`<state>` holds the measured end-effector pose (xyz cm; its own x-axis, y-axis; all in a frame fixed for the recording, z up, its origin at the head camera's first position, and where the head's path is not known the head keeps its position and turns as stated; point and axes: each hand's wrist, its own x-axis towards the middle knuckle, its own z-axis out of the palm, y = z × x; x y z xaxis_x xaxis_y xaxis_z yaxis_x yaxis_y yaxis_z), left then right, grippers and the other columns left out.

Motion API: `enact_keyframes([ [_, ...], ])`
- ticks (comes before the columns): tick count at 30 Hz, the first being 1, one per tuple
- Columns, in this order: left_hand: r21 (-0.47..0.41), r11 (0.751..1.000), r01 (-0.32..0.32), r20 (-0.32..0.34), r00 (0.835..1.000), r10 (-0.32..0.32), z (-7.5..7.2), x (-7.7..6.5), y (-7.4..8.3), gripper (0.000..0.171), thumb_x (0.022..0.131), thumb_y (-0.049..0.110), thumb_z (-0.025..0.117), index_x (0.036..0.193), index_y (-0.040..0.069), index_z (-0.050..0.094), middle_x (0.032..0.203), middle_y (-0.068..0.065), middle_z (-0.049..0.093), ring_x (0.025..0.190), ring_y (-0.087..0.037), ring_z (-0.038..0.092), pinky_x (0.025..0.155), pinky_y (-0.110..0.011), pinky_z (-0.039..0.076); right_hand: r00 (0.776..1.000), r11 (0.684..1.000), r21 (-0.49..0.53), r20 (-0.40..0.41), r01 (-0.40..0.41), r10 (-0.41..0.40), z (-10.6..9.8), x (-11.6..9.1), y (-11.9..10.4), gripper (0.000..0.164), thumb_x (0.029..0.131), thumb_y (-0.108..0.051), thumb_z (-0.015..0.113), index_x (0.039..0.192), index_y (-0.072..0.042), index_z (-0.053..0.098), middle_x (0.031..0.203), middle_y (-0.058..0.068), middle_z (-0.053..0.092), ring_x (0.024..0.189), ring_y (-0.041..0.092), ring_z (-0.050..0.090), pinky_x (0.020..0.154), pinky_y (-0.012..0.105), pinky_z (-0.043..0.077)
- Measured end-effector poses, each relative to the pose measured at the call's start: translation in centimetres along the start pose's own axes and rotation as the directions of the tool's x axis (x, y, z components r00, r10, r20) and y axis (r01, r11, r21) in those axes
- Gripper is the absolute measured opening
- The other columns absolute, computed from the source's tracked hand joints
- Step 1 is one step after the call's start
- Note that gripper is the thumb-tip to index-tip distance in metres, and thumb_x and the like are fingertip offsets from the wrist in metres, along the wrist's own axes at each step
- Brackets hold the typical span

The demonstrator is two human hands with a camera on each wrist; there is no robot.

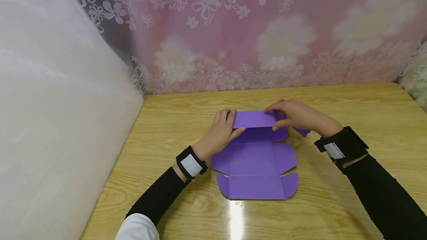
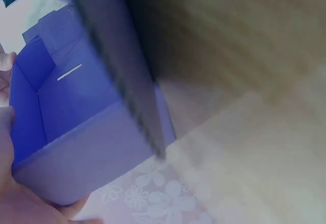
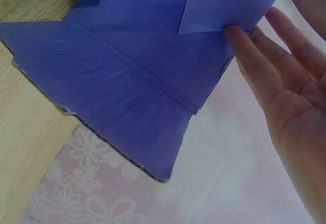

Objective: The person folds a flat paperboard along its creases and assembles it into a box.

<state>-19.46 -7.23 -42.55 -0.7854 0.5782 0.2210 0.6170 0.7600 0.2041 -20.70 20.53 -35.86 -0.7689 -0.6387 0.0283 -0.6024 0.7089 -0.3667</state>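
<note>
A purple cardboard box [image 1: 251, 158], partly folded, has its near panels and rounded tabs lying flat. Its far panel [image 1: 252, 118] stands folded up between the two hands. My left hand [image 1: 217, 132] grips the panel's left end, fingers over the top and thumb along the lower front edge. At the right end, my right hand [image 1: 295, 115] holds the panel's corner between thumb and curved fingers. In the right wrist view, fingertips meet the edge of a folded flap [image 3: 229, 5], beside a creased side flap [image 3: 112, 96]. A narrow slot [image 2: 70, 71] shows in the cardboard in the left wrist view.
The box rests on a wood-grain table [image 1: 367, 195]. A pink flowered curtain [image 1: 233, 47] hangs behind the table's far edge, and white sheeting [image 1: 66, 103] slopes along the left side. Black bands with white patches [image 1: 191, 165] circle both wrists.
</note>
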Motion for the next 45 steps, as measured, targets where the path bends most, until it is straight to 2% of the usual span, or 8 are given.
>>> enact_keyframes([
  [4, 0.09, 0.994, -0.056, 0.062, 0.997, 0.051, -0.7, 0.7, 0.0, 0.065, 0.106, 0.046, 0.044, 0.149, -0.002, 0.036, 0.144, -0.017, 0.044, 0.137, -0.032, 0.037, 0.121, -0.058, 0.016, 1.0, 1.0, 0.018, -0.009, 0.005, -0.004, 0.0, -0.1, 0.1, 0.052, 0.08, -0.021, 0.085, 0.126, -0.004, 0.068, 0.123, 0.019, 0.065, 0.11, 0.038, 0.06, 0.088, 0.052, 0.052],
  [9, 0.06, 0.983, -0.176, 0.158, 0.974, 0.164, -1.7, 1.7, 0.2, 0.066, 0.108, 0.045, 0.04, 0.155, 0.0, 0.031, 0.15, -0.015, 0.042, 0.143, -0.026, 0.035, 0.124, -0.051, 0.009, 1.0, 0.998, 0.059, -0.013, 0.015, -0.015, 0.1, -0.2, 0.4, 0.051, 0.079, -0.019, 0.085, 0.125, -0.003, 0.068, 0.126, 0.02, 0.065, 0.109, 0.038, 0.065, 0.089, 0.049, 0.054],
  [12, 0.034, 0.98, -0.197, 0.209, 0.96, 0.186, -2.1, 2.2, 0.3, 0.066, 0.108, 0.046, 0.038, 0.158, 0.004, 0.026, 0.152, -0.013, 0.039, 0.145, -0.025, 0.034, 0.125, -0.05, 0.005, 1.0, 0.996, 0.091, -0.008, 0.013, -0.012, 0.2, -0.3, 0.6, 0.051, 0.08, -0.018, 0.084, 0.125, -0.002, 0.067, 0.127, 0.021, 0.064, 0.109, 0.039, 0.066, 0.089, 0.048, 0.055],
  [20, 0.005, 0.973, -0.229, 0.245, 0.944, 0.221, -2.5, 3.4, 0.8, 0.066, 0.106, 0.044, 0.046, 0.159, 0.009, 0.027, 0.151, -0.014, 0.043, 0.144, -0.028, 0.037, 0.124, -0.051, 0.012, 1.0, 0.981, 0.192, -0.003, 0.0, 0.001, 0.2, -0.6, 1.0, 0.051, 0.08, -0.014, 0.083, 0.125, 0.002, 0.065, 0.128, 0.023, 0.061, 0.113, 0.042, 0.064, 0.09, 0.045, 0.056],
  [27, 0.0, 0.957, -0.289, 0.307, 0.911, 0.275, -2.5, 4.4, 2.0, 0.057, 0.107, 0.044, 0.041, 0.161, 0.03, 0.025, 0.15, -0.015, 0.04, 0.142, -0.037, 0.036, 0.12, -0.051, 0.026, 1.0, 0.954, 0.3, -0.004, -0.002, 0.004, 0.7, -0.6, 1.3, 0.051, 0.082, -0.011, 0.082, 0.126, 0.004, 0.063, 0.128, 0.022, 0.06, 0.119, 0.043, 0.061, 0.094, 0.044, 0.055],
  [31, 0.002, 0.935, -0.354, 0.303, 0.891, 0.337, -2.2, 5.3, 2.8, 0.055, 0.108, 0.042, 0.041, 0.16, 0.032, 0.027, 0.146, -0.014, 0.042, 0.139, -0.03, 0.041, 0.123, -0.05, 0.019, 1.0, 0.95, 0.311, -0.012, 0.007, -0.003, 0.9, -0.7, 1.4, 0.052, 0.082, -0.011, 0.082, 0.128, 0.004, 0.062, 0.128, 0.022, 0.06, 0.119, 0.042, 0.061, 0.093, 0.043, 0.055],
  [35, -0.006, 0.931, -0.365, 0.309, 0.885, 0.349, -2.1, 5.7, 3.2, 0.055, 0.108, 0.041, 0.043, 0.16, 0.032, 0.028, 0.141, -0.011, 0.044, 0.135, -0.026, 0.044, 0.123, -0.053, 0.017, 1.0, 0.949, 0.316, -0.017, 0.015, -0.01, 1.1, -0.7, 1.6, 0.053, 0.083, -0.013, 0.081, 0.129, 0.003, 0.061, 0.129, 0.022, 0.059, 0.119, 0.041, 0.061, 0.092, 0.042, 0.056],
  [45, 0.013, 0.927, -0.375, 0.31, 0.883, 0.353, -1.8, 6.5, 3.6, 0.057, 0.105, 0.039, 0.052, 0.158, 0.029, 0.033, 0.132, -0.012, 0.05, 0.122, -0.027, 0.05, 0.115, -0.045, 0.031, 1.0, 0.945, 0.327, -0.03, 0.018, -0.008, 1.5, -1.1, 2.3, 0.054, 0.084, -0.013, 0.081, 0.132, 0.0, 0.059, 0.131, 0.02, 0.057, 0.12, 0.041, 0.059, 0.093, 0.041, 0.056],
])
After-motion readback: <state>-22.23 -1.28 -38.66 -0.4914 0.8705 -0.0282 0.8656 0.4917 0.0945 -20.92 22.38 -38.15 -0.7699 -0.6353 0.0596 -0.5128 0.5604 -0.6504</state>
